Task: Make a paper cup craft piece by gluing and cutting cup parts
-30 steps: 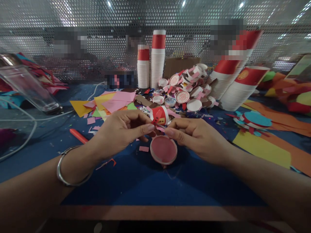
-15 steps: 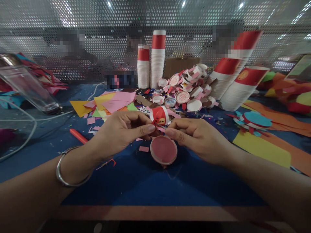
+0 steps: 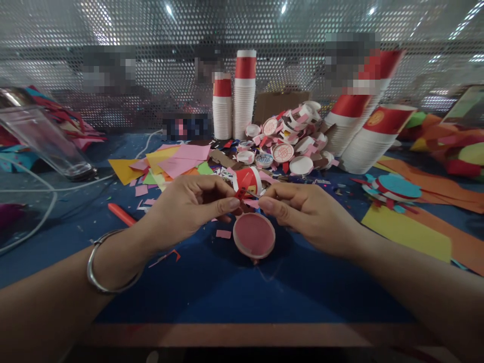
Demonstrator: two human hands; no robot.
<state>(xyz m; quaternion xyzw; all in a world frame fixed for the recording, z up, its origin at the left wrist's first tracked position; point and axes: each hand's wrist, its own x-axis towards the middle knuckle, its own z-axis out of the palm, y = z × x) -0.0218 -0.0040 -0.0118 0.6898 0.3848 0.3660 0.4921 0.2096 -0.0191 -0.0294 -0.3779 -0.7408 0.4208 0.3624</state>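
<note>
My left hand (image 3: 204, 204) is closed in a pinch on a small red paper strip (image 3: 240, 191) with dark marks. Facing it, my right hand (image 3: 293, 209) is also pinched, its fingertips close to the strip. A thin dark sliver reaches toward those fingertips, but what they hold is too small to make out. Just below both hands lies a round pink-topped paper disc (image 3: 254, 235) with a pale rim. Behind the fingertips, a red and white paper cup (image 3: 252, 176) lies on its side, partly hidden by the strip.
Pink paper sheets (image 3: 185, 160) and scraps lie left of centre. A heap of cut cup bottoms (image 3: 283, 151) rises behind, between stacks of paper cups (image 3: 245, 96). A clear bottle (image 3: 49, 136) leans at left, near a red-handled tool (image 3: 121, 214). A turquoise-topped paper piece (image 3: 399, 186) sits right.
The red strip has shifted slightly between my fingertips, and the thin sliver beside it shows more plainly. Both hands stay almost in place; the whole view has moved a little.
</note>
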